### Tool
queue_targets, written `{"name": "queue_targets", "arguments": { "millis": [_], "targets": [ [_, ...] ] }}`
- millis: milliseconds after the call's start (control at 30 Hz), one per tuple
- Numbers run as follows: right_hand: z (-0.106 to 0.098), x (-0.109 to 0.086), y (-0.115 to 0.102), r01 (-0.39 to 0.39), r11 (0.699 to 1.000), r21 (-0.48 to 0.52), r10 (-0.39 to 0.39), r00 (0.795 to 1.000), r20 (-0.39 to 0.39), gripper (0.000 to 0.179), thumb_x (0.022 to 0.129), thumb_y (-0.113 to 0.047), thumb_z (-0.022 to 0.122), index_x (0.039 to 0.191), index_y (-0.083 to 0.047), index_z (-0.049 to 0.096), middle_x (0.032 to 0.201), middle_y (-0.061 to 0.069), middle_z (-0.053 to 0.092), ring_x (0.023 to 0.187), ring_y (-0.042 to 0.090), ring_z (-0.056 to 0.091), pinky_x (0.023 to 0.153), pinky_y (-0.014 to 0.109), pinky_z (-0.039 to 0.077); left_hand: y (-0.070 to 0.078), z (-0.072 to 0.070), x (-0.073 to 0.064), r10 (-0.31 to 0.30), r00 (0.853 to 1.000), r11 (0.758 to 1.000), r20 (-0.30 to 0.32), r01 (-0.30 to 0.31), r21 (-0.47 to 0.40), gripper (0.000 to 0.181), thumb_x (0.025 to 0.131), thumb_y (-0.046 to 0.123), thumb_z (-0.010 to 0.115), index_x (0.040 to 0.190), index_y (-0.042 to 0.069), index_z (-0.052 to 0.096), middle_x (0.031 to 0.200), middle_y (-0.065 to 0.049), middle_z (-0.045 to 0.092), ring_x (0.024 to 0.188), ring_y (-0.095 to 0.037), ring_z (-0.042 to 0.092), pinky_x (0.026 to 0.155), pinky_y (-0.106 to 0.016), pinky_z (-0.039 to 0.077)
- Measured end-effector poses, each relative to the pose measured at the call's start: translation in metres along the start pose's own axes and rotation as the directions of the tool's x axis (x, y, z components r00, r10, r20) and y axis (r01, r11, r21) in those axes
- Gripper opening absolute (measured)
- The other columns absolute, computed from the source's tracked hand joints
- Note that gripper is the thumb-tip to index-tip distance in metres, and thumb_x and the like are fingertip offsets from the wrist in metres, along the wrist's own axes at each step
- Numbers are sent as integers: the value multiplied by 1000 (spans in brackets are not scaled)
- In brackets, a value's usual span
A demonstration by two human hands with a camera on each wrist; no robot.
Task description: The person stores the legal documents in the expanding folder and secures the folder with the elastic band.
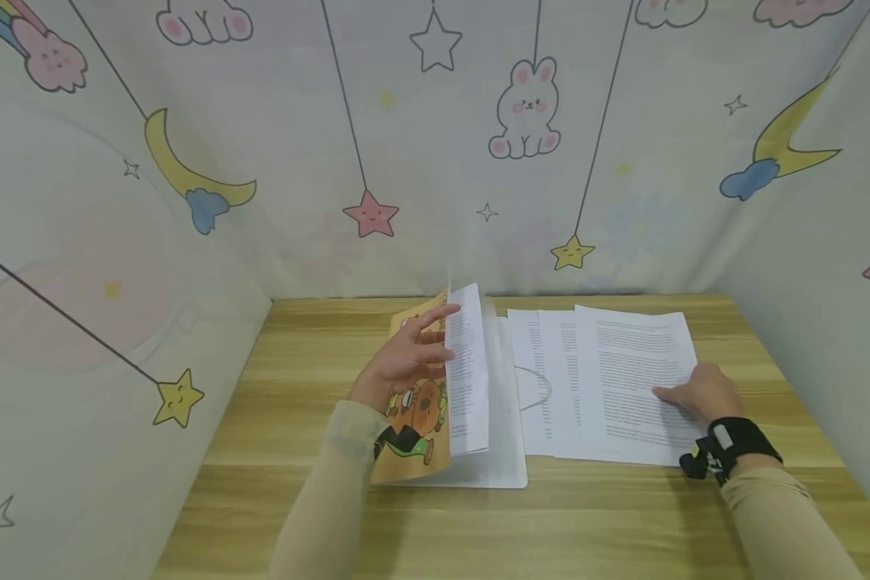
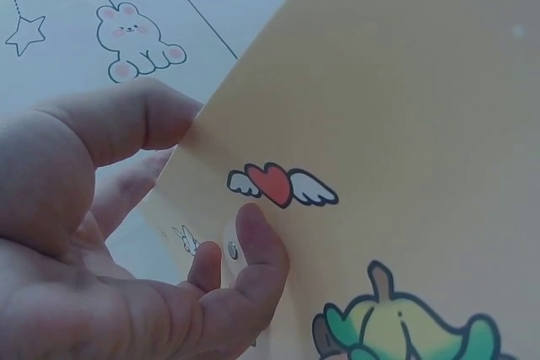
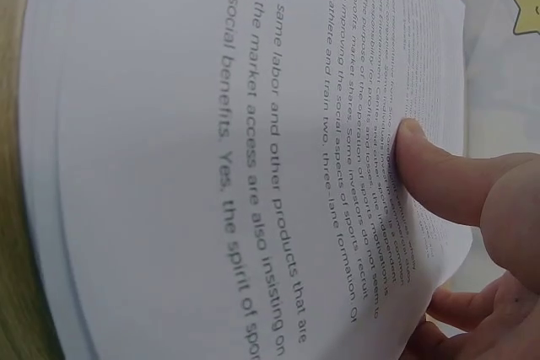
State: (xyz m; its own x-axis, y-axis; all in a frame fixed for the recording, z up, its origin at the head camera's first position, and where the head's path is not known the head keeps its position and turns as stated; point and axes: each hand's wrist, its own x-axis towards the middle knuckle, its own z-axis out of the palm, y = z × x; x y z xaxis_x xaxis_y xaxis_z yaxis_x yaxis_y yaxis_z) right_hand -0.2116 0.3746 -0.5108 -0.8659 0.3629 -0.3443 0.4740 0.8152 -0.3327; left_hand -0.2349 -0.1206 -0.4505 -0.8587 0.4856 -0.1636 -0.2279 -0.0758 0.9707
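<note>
My left hand holds the orange cartoon cover of a folder, which stands raised. In the left wrist view, some fingers lie against the cover's printed face, while another reaches past its edge. Beside the raised cover stand white printed sheets, inside the folder. To the right, my right hand grips the right edge of loose printed sheets. Its thumb lies on the top page and the other fingers are partly hidden beyond the paper's edge.
Several loose sheets overlap in a fan between the folder and my right hand. A thin, pale curved loop lies over the leftmost sheets. Wood-grain table runs back to a cartoon-printed cloth, with cloth walls at both sides.
</note>
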Motion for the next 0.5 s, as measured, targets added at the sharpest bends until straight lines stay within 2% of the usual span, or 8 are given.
{"name": "queue_targets", "arguments": {
  "millis": [133, 300, 500],
  "targets": [
    [1, 0, 0, -13, 1000, 24, 14, 1000, -11, 89, 85, -40, 86, 127, 28, 47, 108, 38, 58, 87, 41, 57, 68, 45, 50, 0, 0, 0, -1, 1000, 1000, -5, 1, 5, 78, 96, -8, 62, 163, 26, 40, 151, -27, 41, 125, -40, 52, 92, -46, 55],
    [2, -1, 0, -13, 999, 34, 14, 1000, -28, 91, 85, -40, 86, 129, 28, 45, 111, 40, 55, 93, 46, 53, 74, 50, 50, 2, 0, -2, 10, 1000, 1000, 1, -10, 5, 78, 96, -8, 61, 163, 25, 39, 150, -29, 42, 124, -40, 52, 90, -45, 55],
    [-1, -3, 7, 71, 993, 92, -69, 997, -30, 90, 81, -39, 89, 126, 28, 48, 114, 41, 58, 94, 45, 57, 76, 51, 51, 4, -1, -4, 8, 1000, 1000, 17, -7, -22, 78, 96, -9, 61, 164, 24, 38, 151, -31, 40, 125, -42, 49, 88, -43, 55]
  ]
}}
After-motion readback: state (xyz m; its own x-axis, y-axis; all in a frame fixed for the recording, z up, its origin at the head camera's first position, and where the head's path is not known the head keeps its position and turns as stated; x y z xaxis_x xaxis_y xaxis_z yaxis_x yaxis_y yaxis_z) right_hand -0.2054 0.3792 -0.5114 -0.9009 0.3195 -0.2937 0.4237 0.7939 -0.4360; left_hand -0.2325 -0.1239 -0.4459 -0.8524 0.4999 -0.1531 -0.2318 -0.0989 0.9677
